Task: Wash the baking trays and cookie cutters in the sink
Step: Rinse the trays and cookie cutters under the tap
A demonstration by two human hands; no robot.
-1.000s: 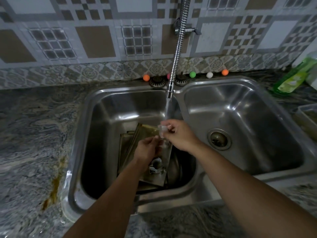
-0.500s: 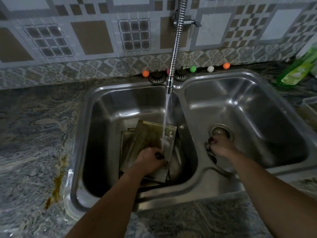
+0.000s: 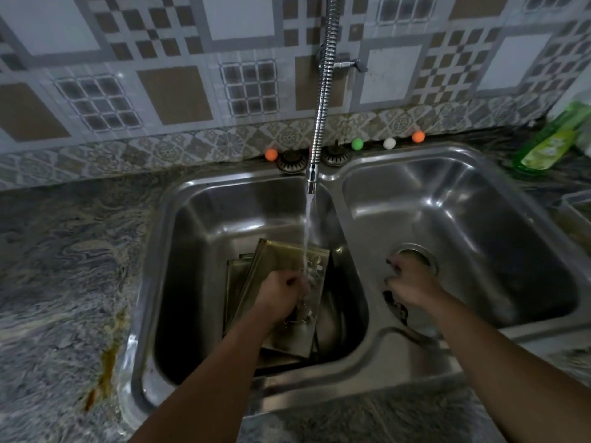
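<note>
- Left hand point(image 3: 281, 295), frame centre: fingers curled under the water stream point(image 3: 307, 238) above the baking trays point(image 3: 281, 260), perhaps gripping something.
- Right hand point(image 3: 412, 286), centre-right, low in the right basin point(image 3: 479, 199): grip unclear.

The left basin point(image 3: 198, 251) is crowded: stacked baking trays point(image 3: 281, 260) fill its floor, and the faucet hose point(image 3: 323, 100) hangs over its far right corner, water falling. The right basin point(image 3: 479, 219) lies open, with only the drain point(image 3: 415, 254) near its left side.

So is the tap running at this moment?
On. A stream of water falls from the hose spout into the left basin, landing by the left hand over the baking trays.
</note>
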